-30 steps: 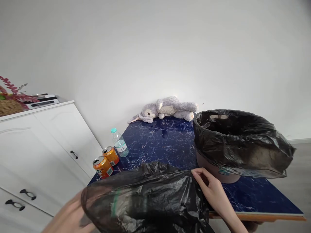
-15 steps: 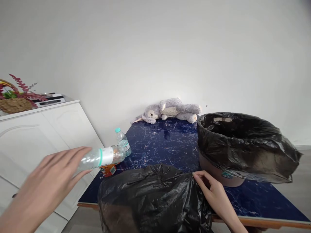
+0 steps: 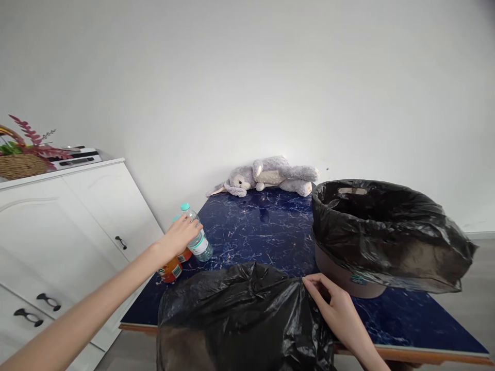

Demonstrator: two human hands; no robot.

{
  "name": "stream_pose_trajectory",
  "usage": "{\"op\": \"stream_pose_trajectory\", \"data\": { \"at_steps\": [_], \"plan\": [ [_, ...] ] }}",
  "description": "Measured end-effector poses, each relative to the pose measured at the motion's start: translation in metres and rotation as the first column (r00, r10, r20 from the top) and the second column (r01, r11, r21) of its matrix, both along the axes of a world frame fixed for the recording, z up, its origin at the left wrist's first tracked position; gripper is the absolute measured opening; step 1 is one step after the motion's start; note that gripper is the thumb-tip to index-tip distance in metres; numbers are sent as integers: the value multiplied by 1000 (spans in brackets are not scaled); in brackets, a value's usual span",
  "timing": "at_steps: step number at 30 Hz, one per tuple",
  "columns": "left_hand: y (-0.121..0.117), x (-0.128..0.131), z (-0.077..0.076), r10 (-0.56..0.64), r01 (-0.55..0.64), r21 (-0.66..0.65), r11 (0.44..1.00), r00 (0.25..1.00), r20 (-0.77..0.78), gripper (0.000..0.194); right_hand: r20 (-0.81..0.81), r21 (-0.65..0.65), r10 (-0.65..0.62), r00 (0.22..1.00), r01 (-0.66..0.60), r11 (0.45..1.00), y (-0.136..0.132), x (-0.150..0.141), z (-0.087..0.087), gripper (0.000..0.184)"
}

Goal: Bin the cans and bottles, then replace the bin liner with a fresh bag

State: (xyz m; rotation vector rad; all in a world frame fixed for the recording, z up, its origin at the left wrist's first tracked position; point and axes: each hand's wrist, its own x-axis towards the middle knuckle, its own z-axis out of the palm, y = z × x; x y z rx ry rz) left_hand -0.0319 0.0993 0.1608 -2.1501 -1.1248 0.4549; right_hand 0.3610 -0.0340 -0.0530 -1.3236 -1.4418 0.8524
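My left hand reaches out over the left side of the table, its fingers closed around an upright clear plastic water bottle with a white label and a turquoise cap. Beside it shows another turquoise cap, mostly hidden by my hand. Two orange drink bottles stand just in front, partly covered by my wrist. My right hand is closed, pinching the rim of a black garbage bag between thumb and fingers. That bag hangs over a container at the table's near edge.
A bin lined with a second black bag stands on the right of the blue marbled table. Against the wall lies a grey plush rabbit. To the left is a white cabinet with a wicker basket of plants on top.
My left hand has moved away and to the right, and the bottle it held sideways has given way to an upright one in its grasp. The right hand keeps pinching the bag.
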Motion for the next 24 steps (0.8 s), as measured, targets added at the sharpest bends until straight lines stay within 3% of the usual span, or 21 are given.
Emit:
{"op": "stream_pose_trajectory", "data": {
  "at_steps": [11, 15, 18, 21, 24],
  "plan": [
    [17, 10, -2, -45, 44, -39, 998, 998, -40, 35, 27, 13, 16, 1000, -17, 1000, 1, -1, -1, 44],
    [21, 16, 4, -68, 66, -72, 995, 997, -35, 51, 8, 93, -41, 999, 40, 995, -1, -1, 0, 39],
    [6, 25, 9, -129, 134, -103, 986, 990, 56, 63, 20, 165, -88, 996, 83, 983, -4, -2, 3, 40],
    [-23, 33, 2, -219, 279, -190, 941, 933, 286, 49, 127, 208, -61, 990, 34, 978, -9, -5, 10, 40],
    [-53, 36, -17, -218, 356, -265, 896, 874, 435, 38, 290, 220, 36, 956, -103, 970, -15, -9, 18, 40]
  ]
}}
